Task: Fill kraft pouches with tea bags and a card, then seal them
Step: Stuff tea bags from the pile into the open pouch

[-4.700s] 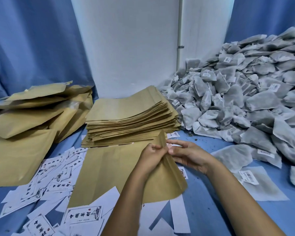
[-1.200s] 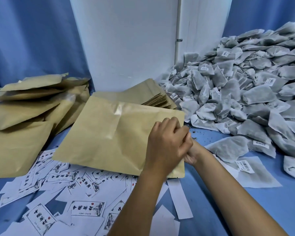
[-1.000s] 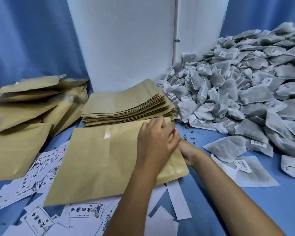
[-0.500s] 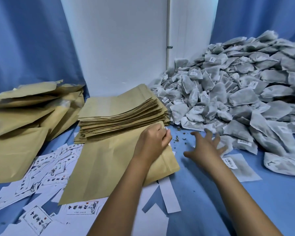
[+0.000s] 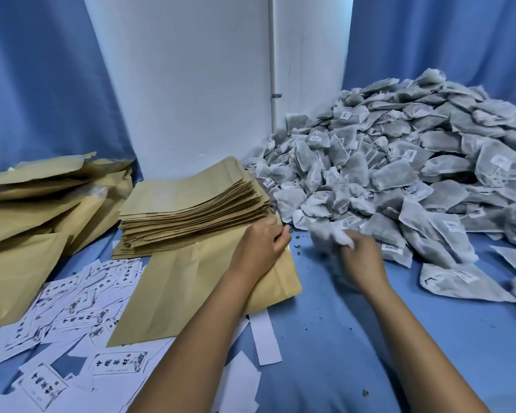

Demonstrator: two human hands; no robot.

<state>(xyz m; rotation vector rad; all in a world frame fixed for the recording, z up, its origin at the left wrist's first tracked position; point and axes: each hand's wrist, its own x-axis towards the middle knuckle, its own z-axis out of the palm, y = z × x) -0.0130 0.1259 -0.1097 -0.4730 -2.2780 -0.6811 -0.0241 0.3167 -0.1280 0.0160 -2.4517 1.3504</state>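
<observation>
A flat kraft pouch lies on the blue cloth in front of me. My left hand pinches its top right corner at the mouth. To the right, my right hand grips a grey tea bag at the foot of the big tea bag pile; the bag is blurred. Printed white cards lie scattered at the lower left, partly under the pouch.
A neat stack of empty kraft pouches sits behind the held pouch. Bulging pouches are heaped at the far left. Loose tea crumbs dot the blue cloth. A white wall panel and blue curtains stand behind.
My right hand left the pouch mouth, reached right to the pile and closed on a tea bag. The pouch was laid flat, with my left hand staying on its corner.
</observation>
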